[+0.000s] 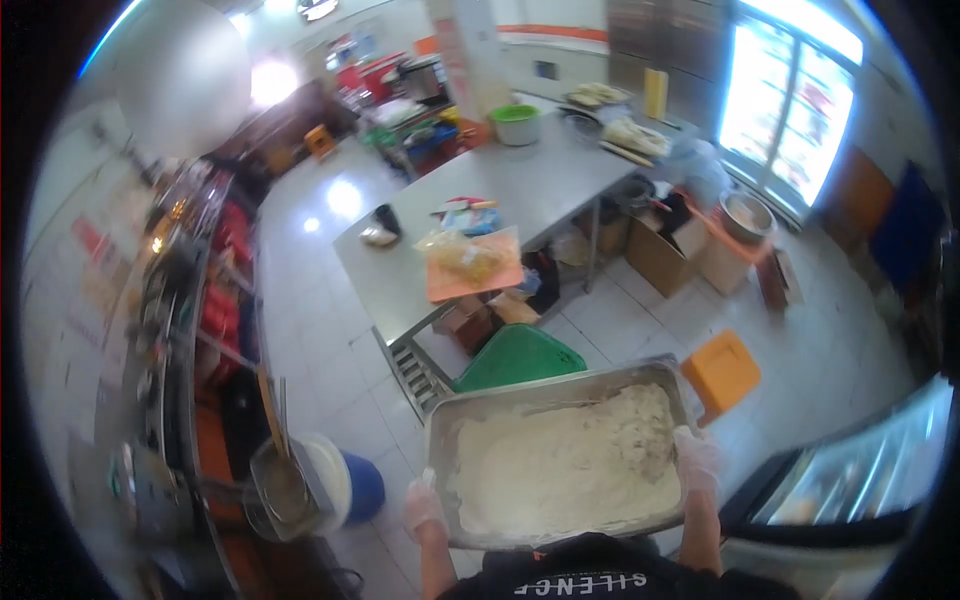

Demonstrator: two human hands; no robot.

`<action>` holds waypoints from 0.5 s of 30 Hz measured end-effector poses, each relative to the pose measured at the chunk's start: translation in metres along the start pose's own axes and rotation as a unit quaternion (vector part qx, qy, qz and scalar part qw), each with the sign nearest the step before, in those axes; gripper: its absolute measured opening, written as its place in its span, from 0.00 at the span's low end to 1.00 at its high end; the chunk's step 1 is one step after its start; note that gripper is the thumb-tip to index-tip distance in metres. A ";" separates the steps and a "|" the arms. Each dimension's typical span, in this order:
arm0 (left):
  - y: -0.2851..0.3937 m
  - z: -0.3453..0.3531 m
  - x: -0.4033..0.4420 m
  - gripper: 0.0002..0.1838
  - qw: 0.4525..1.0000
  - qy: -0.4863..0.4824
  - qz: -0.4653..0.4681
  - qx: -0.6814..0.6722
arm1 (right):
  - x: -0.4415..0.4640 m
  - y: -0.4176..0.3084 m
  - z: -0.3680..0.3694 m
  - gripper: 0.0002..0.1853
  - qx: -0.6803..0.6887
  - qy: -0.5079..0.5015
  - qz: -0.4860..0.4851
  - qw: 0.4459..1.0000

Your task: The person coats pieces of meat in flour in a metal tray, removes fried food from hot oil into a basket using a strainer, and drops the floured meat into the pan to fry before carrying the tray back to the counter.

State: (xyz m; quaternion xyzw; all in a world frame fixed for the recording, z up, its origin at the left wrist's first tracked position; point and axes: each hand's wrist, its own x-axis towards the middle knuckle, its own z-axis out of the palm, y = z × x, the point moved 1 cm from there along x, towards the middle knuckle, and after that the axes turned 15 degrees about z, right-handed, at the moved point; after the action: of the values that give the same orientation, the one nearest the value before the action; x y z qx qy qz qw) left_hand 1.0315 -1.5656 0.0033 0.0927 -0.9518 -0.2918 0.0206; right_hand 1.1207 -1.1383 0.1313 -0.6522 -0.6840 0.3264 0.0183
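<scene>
A large rectangular metal tray (437,425) is held level in front of my body. Pale, flour-like material (560,465) covers its bottom, with a rougher, lumpy patch at the right side. My left hand (425,505), in a clear glove, is closed around the tray's left edge. At the right edge my right hand (697,462), also gloved, grips the rim. Parts of the fingers on both hands are hard to make out. Just beyond the tray is a green lid or bin (520,355).
A steel table (400,285) beyond the tray bears an orange board (475,285) and a green-white bowl (516,125). An orange stool (722,375) stands right of the tray, a blue-white bucket (362,488) left. A glass-topped cabinet (860,480) is at the lower right.
</scene>
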 end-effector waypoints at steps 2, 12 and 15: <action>-0.058 0.016 0.012 0.19 0.998 0.008 0.013 0.061 | -0.007 0.024 0.043 0.24 -0.006 -0.011 -0.012 1.000; -0.030 0.112 0.081 0.21 0.977 0.004 0.173 0.129 | 0.088 0.072 0.072 0.20 -0.070 0.068 -0.038 0.995; 0.020 0.124 0.086 0.22 0.982 0.011 0.167 0.090 | 0.085 0.062 0.076 0.12 -0.082 0.159 -0.007 0.984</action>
State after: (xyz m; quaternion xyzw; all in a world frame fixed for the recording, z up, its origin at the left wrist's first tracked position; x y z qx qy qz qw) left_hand 0.9322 -1.4972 -0.0897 -0.0633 -0.9759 -0.1963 0.0710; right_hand 1.1288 -1.0974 0.0080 -0.6900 -0.7015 0.1613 0.0752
